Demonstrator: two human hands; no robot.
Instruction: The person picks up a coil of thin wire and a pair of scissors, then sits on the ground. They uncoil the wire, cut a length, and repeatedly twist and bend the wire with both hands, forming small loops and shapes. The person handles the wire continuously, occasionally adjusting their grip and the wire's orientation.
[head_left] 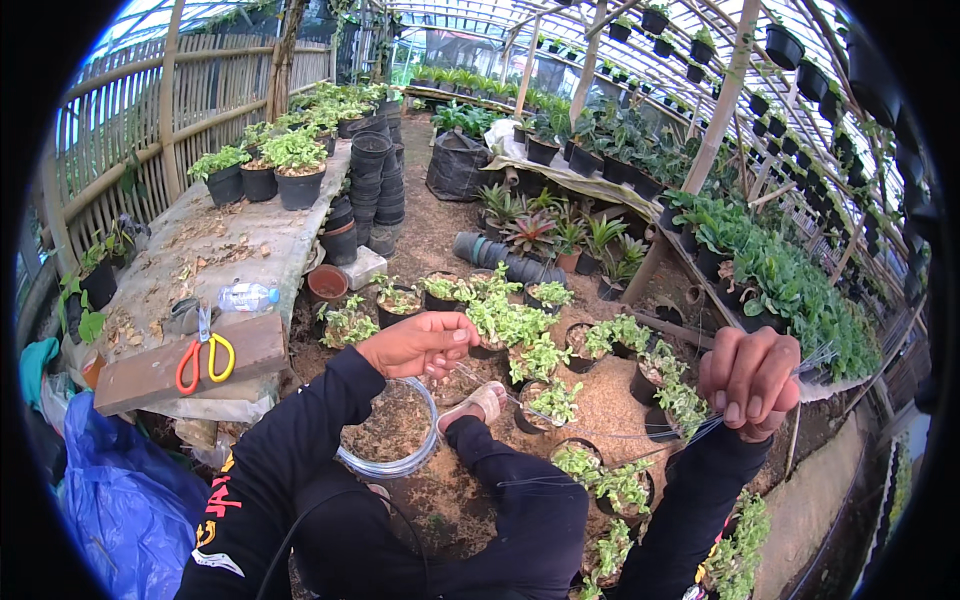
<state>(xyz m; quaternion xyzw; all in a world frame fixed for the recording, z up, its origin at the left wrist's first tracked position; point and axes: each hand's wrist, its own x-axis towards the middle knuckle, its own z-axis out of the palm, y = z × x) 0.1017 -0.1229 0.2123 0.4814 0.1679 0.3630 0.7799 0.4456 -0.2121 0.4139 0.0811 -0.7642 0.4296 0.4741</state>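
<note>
My right hand (752, 378) is closed around a bundle of thin metal wires (700, 430), whose ends stick out on both sides of the fist. The strands run left over the potted plants toward my left hand (425, 345). That hand's fingers are curled and pinched together; thin strands show faintly just below its fingertips, but what it grips is too small to make out. Under my left forearm a coil of silvery wire (400, 467) lies on the ground beside my sandalled foot (477, 408). Scissors (206, 352) with red and yellow handles rest on a wooden plank (130, 384) at left.
Leafy potted plants (548, 402) stand around my legs. Left is a table (215, 240) with a plastic bottle (248, 297) and more pots; stacked black pots (367, 185) stand beside it. A blue plastic sheet (125, 490) is lower left. Plant benches line the right.
</note>
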